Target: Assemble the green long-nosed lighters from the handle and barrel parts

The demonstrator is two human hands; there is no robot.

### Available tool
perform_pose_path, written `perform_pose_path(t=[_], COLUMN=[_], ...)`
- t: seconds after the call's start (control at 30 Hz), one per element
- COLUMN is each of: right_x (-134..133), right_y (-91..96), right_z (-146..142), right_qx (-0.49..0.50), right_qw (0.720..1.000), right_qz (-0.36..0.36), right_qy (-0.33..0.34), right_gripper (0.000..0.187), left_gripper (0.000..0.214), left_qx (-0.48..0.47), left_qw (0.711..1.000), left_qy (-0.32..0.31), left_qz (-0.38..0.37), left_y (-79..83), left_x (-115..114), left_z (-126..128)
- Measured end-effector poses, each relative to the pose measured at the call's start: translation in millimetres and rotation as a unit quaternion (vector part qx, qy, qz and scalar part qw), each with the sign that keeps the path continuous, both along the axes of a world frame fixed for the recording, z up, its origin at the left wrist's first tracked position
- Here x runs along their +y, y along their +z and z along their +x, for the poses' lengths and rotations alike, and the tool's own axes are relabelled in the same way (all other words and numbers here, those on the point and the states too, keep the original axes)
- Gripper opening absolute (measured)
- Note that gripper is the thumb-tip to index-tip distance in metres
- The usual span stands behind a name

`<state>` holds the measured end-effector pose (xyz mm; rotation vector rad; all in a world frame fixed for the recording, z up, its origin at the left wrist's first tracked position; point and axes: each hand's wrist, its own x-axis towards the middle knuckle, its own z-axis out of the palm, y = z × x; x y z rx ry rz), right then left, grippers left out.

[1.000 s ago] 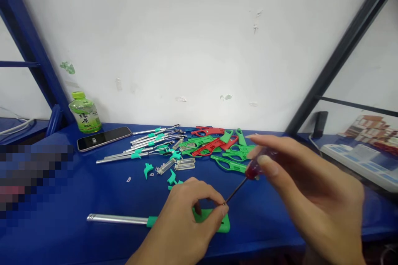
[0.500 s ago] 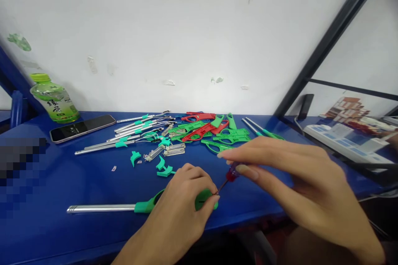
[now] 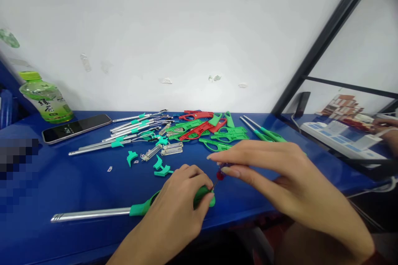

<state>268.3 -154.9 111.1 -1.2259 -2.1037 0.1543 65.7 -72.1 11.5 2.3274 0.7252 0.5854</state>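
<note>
My left hand (image 3: 178, 205) is closed around the green handle of a long-nosed lighter (image 3: 93, 214), whose silver barrel points left over the table. Between the thumb and fingers of my right hand (image 3: 280, 186) is a small screwdriver (image 3: 220, 174) with a red and purple handle. Its thin shaft slants down to the handle's right end by my left fingertips; the tip itself is hidden. Beyond my hands lie teal triggers (image 3: 132, 157), clear fuel tanks (image 3: 172, 148), silver barrels with wires (image 3: 102, 144), and green and red handle shells (image 3: 230, 133).
A green-capped bottle (image 3: 46, 97) and a phone (image 3: 77, 127) stand and lie at the back left of the blue table (image 3: 77, 186). Two green lighters (image 3: 264, 132) lie at the back right. Past a dark frame (image 3: 326, 41) are a white power strip (image 3: 338, 140) and another person's hand (image 3: 388, 130).
The view has shifted slightly to the right. My right hand and the screwdriver sit a little further left and closer to my left hand. The lighter's barrel tip has swung slightly toward me.
</note>
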Motion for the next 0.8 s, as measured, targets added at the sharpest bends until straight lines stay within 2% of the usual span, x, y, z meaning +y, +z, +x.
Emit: perform_pose_path(t=[0.1, 0.23, 0.37, 0.47, 0.57, 0.63, 0.7, 0.8], right_x=[3, 7, 12, 14, 15, 16, 17, 17], right_y=[-1.7, -1.9, -2.7, -4.3, -5.4, -5.2, -4.6, -3.5], right_z=[0, -1, -4, -6, -6, -4, 0, 6], right_qx=[0.011, 0.026, 0.029, 0.031, 0.028, 0.023, 0.031, 0.052], right_qw=[1.0, 0.999, 0.998, 0.995, 0.994, 0.995, 0.997, 0.998], right_qz=[-0.006, -0.015, -0.029, -0.037, -0.049, -0.057, -0.056, -0.017], right_qy=[0.006, -0.014, -0.053, -0.083, -0.091, -0.077, -0.043, 0.025], right_gripper=[0.022, 0.001, 0.024, 0.04, 0.045, 0.035, 0.018, 0.018], left_gripper=[0.01, 0.015, 0.009, 0.012, 0.017, 0.022, 0.024, 0.027], left_qx=[0.009, 0.012, 0.01, -0.011, -0.025, -0.024, -0.023, -0.024], left_qw=[1.0, 0.999, 1.0, 1.0, 1.0, 0.999, 0.999, 0.999], left_qy=[-0.012, -0.019, -0.013, -0.008, -0.018, -0.027, -0.033, -0.034], left_qz=[0.016, 0.027, 0.023, 0.004, -0.002, 0.001, -0.005, -0.025], left_y=[-1.2, -2.4, -4.0, -8.4, -11.7, -11.5, -9.7, -6.5], left_x=[-2, -2, -1, 1, 3, 4, 4, 4], left_z=[-3, -2, 0, 0, 0, -1, -1, 0])
